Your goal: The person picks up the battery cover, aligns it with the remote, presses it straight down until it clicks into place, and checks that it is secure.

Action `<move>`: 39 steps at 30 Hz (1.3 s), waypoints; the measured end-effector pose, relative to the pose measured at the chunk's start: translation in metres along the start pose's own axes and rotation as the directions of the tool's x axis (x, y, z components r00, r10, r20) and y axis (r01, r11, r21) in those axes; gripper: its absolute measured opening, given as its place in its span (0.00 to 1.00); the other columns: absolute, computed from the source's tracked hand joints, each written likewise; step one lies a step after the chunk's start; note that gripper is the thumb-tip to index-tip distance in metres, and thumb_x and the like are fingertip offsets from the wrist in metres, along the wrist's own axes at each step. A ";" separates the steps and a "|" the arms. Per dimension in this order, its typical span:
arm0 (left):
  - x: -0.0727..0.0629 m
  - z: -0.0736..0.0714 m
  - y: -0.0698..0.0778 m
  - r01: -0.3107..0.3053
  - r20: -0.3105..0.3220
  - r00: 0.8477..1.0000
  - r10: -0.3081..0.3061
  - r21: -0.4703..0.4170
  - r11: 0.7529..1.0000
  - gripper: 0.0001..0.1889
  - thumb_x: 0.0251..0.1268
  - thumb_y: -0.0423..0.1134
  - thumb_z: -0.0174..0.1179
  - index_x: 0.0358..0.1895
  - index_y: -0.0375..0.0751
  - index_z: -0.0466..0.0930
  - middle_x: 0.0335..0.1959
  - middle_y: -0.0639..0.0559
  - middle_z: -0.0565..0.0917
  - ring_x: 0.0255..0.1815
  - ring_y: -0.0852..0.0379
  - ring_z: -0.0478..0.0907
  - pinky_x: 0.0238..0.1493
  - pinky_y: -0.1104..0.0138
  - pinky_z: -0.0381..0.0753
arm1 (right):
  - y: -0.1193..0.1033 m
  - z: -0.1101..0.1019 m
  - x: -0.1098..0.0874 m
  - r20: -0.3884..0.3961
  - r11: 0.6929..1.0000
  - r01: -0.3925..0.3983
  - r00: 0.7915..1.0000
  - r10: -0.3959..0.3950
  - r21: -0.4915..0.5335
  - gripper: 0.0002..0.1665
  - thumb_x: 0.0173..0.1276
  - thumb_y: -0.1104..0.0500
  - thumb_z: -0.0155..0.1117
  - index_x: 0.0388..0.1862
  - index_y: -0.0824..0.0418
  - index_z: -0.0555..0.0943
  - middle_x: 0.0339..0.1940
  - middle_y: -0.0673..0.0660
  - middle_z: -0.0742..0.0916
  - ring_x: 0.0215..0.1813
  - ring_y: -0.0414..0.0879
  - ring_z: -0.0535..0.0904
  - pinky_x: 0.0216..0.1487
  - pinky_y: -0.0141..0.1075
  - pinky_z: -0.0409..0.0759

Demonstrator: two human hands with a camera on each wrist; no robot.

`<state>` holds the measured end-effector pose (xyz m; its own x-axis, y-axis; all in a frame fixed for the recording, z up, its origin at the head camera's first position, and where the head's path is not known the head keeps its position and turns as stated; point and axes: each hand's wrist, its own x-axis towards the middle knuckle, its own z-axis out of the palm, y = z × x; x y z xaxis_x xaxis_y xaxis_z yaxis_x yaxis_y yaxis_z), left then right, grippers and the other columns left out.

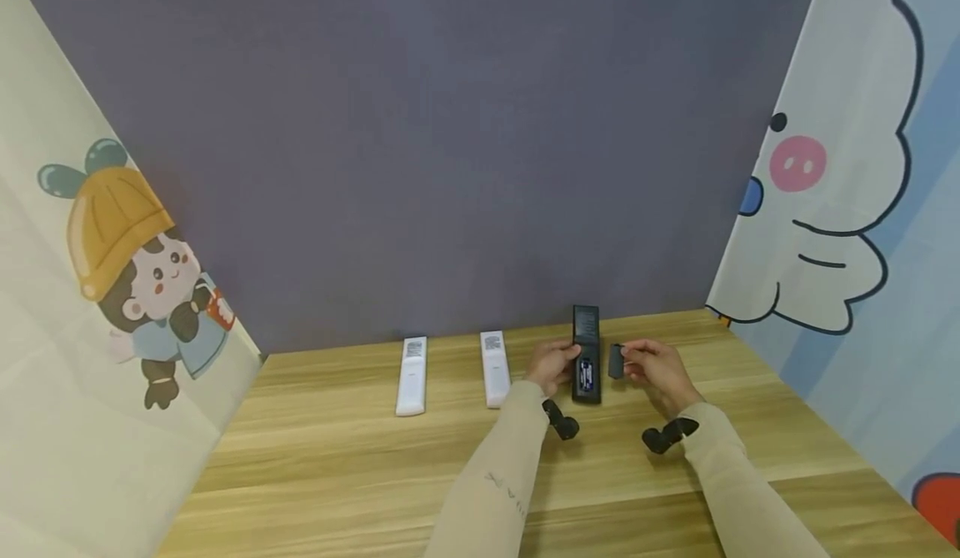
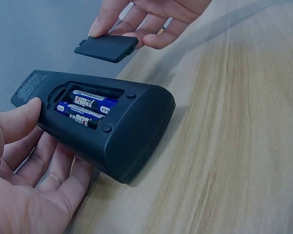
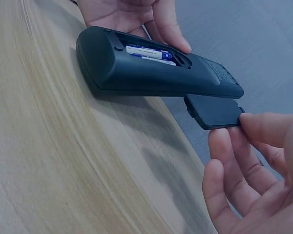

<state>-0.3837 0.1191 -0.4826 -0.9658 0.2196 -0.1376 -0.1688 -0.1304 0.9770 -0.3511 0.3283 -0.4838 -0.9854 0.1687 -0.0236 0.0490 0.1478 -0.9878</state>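
Observation:
My left hand [image 1: 552, 364] grips a black remote control [image 2: 132, 117] by its side, thumb on the back face. The remote's back faces up, and its battery compartment is uncovered. Two blue-and-white AAA batteries [image 2: 85, 107] lie side by side inside. To the right of the remote, my right hand [image 1: 660, 370] pinches a black battery cover [image 3: 215, 111] between thumb and fingers. In the left wrist view the cover is held apart from the remote.
Two white remote controls [image 1: 412, 377] [image 1: 495, 370] lie face down on the wooden table [image 1: 315, 458], left of my hands. A dark grey panel [image 1: 450, 149] rises behind the table, with cartoon-printed cloths on both sides.

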 end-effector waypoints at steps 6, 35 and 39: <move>-0.010 0.000 0.006 -0.007 0.011 1.000 0.007 -0.009 1.000 0.19 0.74 0.37 0.61 0.65 0.37 0.79 0.53 0.43 0.88 0.46 0.54 0.86 0.58 0.55 0.85 | -0.002 0.001 -0.003 0.019 1.000 0.015 1.000 -0.015 -0.007 0.16 0.75 0.55 0.66 0.54 0.65 0.82 0.31 0.42 0.87 0.32 0.36 0.85 0.37 0.33 0.87; 0.010 -0.003 -0.007 0.004 0.012 1.000 -0.003 -0.095 0.995 0.18 0.70 0.35 0.65 0.61 0.36 0.83 0.52 0.41 0.89 0.50 0.47 0.89 0.54 0.52 0.87 | -0.012 0.009 -0.010 0.093 0.999 0.024 0.995 -0.022 -0.027 0.15 0.77 0.58 0.62 0.56 0.66 0.81 0.34 0.45 0.90 0.34 0.39 0.88 0.42 0.39 0.89; -0.002 0.000 0.000 -0.017 0.005 1.000 0.017 -0.083 0.996 0.18 0.72 0.35 0.63 0.62 0.35 0.82 0.53 0.39 0.88 0.53 0.45 0.88 0.57 0.51 0.86 | -0.012 0.011 -0.010 0.101 1.000 0.017 0.995 -0.014 -0.024 0.16 0.77 0.58 0.62 0.56 0.67 0.80 0.35 0.46 0.91 0.35 0.39 0.89 0.42 0.38 0.89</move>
<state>-0.3822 0.1185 -0.4825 -0.9676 0.2220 -0.1200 -0.1684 -0.2137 0.9623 -0.3439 0.3139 -0.4729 -0.9974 0.0671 -0.0250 0.0363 0.1736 -0.9841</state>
